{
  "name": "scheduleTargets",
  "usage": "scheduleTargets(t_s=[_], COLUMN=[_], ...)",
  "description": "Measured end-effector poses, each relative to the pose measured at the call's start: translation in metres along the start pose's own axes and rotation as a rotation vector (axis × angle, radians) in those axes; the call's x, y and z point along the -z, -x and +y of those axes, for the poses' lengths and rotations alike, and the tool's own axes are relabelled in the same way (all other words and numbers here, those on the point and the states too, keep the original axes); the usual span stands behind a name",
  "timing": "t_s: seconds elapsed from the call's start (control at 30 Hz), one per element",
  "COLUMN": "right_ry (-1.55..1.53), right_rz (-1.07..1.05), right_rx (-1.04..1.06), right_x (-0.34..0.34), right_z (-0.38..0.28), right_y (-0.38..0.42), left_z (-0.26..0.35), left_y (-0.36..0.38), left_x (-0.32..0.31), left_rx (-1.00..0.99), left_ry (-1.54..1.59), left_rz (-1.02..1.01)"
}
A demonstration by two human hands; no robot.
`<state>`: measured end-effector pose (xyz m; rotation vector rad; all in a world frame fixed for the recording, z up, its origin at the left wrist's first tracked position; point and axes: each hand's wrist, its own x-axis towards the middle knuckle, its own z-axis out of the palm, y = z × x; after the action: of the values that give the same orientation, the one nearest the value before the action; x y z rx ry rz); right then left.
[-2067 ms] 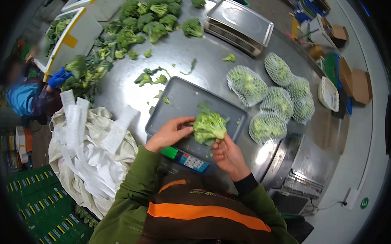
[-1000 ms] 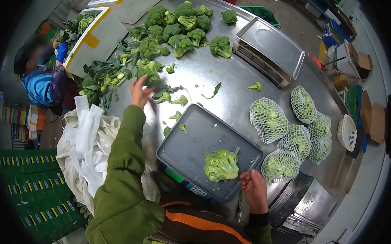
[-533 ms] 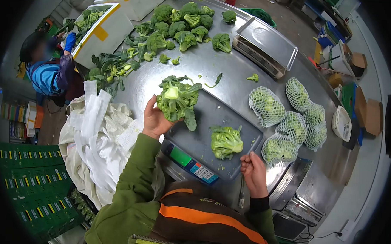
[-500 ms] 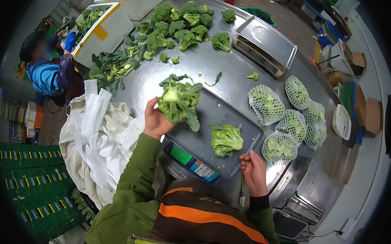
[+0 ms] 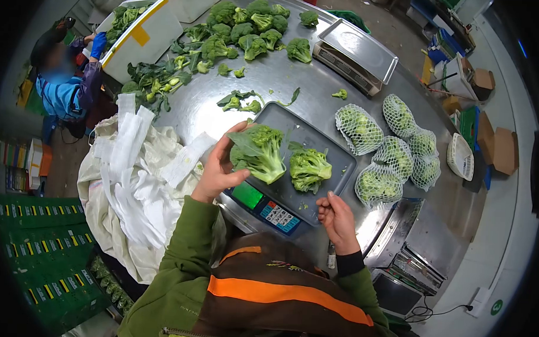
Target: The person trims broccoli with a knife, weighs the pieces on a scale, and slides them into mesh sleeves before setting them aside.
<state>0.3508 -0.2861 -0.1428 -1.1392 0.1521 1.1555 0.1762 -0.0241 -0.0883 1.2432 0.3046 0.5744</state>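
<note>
My left hand [image 5: 217,169] is wrapped round a broccoli head [image 5: 263,156], tilted with its cut stem toward the right, above the left side of a grey scale tray [image 5: 318,133]. A second broccoli head [image 5: 308,171] lies on the tray, just right of the held one. My right hand [image 5: 340,223] is closed with the thumb pressed to the fingers, by the tray's near right corner. What it holds, if anything, I cannot make out. The scale's green display [image 5: 246,195] and keypad [image 5: 279,217] face me. Cut leaves and small florets [image 5: 239,101] lie beyond the tray.
Netted broccoli [image 5: 360,130] sits to the right, near a second scale [image 5: 360,50]. Loose broccoli [image 5: 241,31] is piled at the back. White net sleeves [image 5: 132,175] cover a sack on the left. A person in blue gloves [image 5: 64,90] stands at a white box [image 5: 143,39].
My left hand has turned the broccoli and brought it lower over the tray. Trimmings now show on the table where it was held. My right hand stays closed by the tray.
</note>
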Motion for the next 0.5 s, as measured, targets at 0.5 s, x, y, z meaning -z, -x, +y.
scheduleTargets(t_s=[0.5], right_ry=[0.012], right_rz=[-0.030], right_rx=[0.010], right_x=[0.004], right_z=[0.013], right_y=[-0.002], left_z=[-0.027], left_y=[0.020], left_x=[-0.020], left_rx=[-0.124], left_ry=[0.028], left_rz=[0.203])
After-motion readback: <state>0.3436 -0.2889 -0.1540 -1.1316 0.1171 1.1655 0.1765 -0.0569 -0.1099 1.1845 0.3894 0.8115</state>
